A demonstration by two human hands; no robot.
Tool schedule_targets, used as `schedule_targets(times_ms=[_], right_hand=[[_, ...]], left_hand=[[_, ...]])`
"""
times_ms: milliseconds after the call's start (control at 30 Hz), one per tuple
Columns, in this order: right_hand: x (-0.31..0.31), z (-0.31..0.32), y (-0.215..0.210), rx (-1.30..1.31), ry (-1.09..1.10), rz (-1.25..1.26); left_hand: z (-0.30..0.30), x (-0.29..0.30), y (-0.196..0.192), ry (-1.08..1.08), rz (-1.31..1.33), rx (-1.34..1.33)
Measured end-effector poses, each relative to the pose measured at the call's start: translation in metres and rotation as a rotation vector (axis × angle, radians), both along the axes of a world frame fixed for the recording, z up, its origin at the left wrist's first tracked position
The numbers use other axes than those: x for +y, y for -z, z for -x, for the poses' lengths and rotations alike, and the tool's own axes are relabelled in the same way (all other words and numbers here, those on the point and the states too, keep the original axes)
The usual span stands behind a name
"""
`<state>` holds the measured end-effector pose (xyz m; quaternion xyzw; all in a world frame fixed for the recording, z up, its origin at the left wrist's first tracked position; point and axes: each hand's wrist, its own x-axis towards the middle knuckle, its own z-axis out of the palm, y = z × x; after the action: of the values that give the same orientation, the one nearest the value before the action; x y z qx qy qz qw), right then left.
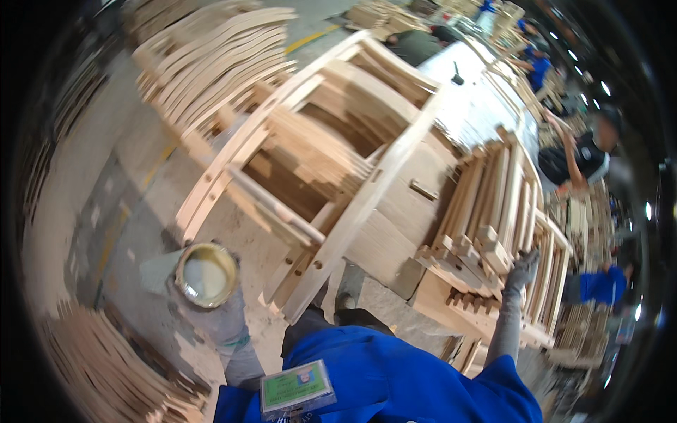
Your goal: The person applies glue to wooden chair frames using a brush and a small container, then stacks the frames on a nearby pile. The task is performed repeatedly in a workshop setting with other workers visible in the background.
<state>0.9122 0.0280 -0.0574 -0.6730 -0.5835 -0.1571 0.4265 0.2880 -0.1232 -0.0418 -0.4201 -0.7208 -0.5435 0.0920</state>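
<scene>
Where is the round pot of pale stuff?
In the head view, the pot is at the lower left, in the person's left hand, near the wooden frame.

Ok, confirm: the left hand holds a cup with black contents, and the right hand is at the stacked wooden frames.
No: the contents are whitish, not black, in the head view. The left hand holds the cup; the right hand is at the stacked wooden frames.

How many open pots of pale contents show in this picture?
1: the round pot held in the left hand, left of the nearest wooden frame. Others may be hidden.
</scene>
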Motion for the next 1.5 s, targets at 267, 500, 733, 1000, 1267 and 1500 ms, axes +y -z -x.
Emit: schedule_targets(times_ms=[267,500,733,1000,1267,1500], right_hand=[[0.000,0.012,0.004,-0.461,0.208,-0.016],[-0.005,0.060,-0.029,0.190,0.208,-0.181],[-0.015,0.050,-0.026,0.170,0.133,-0.105],[-0.018,0.028,-0.009,0.202,-0.126,-0.067],[-0.025,0.023,-0.015,-0.015,-0.228,-0.129],[-0.024,0.023,-0.013,-0.078,-0.145,-0.110]], left_hand=[[-0.029,0.007,-0.024,0.318,-0.198,-0.150],[-0.125,0.021,-0.081,0.410,-0.038,0.082],[-0.198,0.002,-0.114,0.502,0.178,0.207],[-0.286,-0.029,-0.120,0.541,0.115,0.232],[-0.337,-0.065,-0.116,0.458,0.052,0.212],[-0.368,-0.089,-0.120,0.402,0.040,0.208]])
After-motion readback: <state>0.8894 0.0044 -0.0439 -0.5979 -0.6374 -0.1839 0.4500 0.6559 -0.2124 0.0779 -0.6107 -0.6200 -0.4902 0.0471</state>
